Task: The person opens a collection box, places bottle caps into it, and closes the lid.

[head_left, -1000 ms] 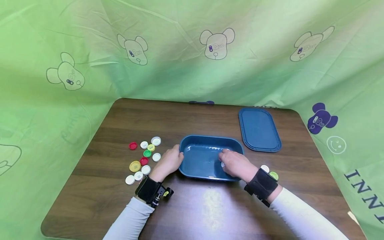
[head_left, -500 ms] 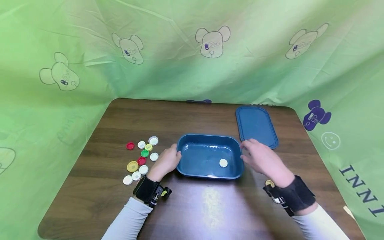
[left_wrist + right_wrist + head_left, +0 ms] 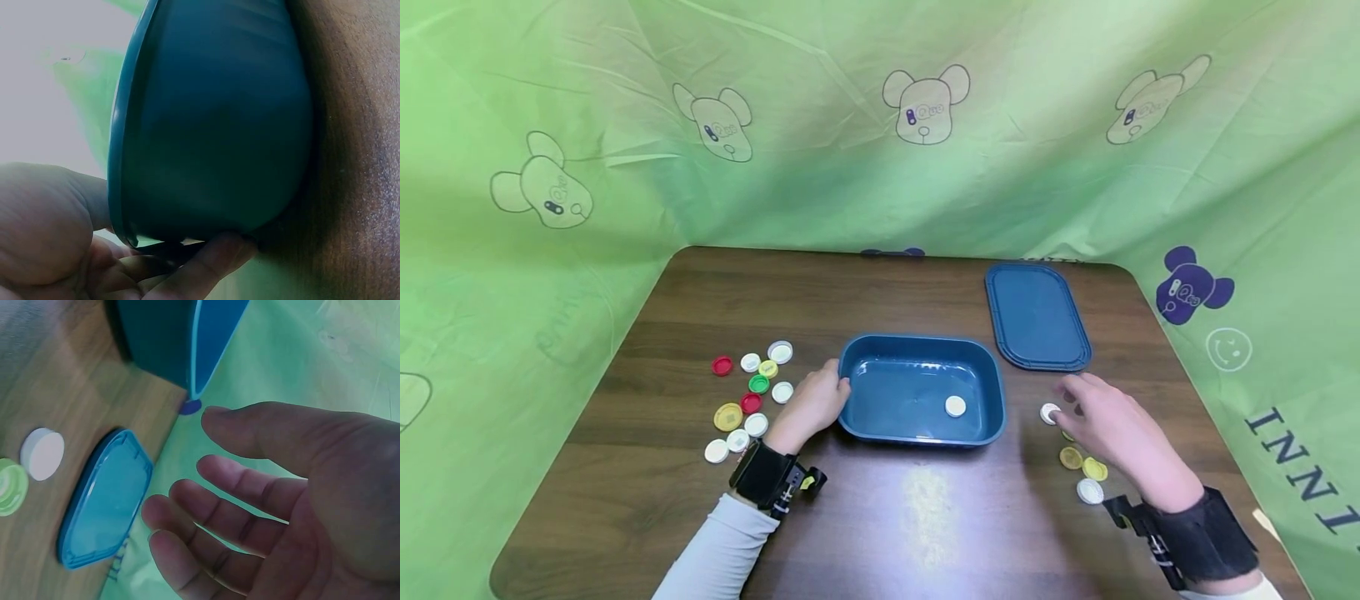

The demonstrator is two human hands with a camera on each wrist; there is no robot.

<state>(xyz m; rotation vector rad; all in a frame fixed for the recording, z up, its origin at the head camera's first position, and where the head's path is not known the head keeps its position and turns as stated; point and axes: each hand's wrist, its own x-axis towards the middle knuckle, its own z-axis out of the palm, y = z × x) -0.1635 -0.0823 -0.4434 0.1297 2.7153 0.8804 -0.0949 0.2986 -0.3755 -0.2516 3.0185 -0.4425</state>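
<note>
The head camera looks forward and down across the whole table [image 3: 880, 517] from the person's near side. The left wrist camera sits low, pressed close against the blue container [image 3: 212, 119]. The right wrist camera looks past the open palm, sharing that container [image 3: 169, 337] and the lid [image 3: 103, 500].

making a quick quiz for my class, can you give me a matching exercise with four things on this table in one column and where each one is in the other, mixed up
Things:
1. blue lid
2. white cap
3. left hand
4. red cap

Places:
A. inside the blue tub
B. far end of the left-side cap cluster
C. flat on the table, beyond the right hand
D. holding the tub's left rim

Pairs: 1-C, 2-A, 3-D, 4-B
</note>
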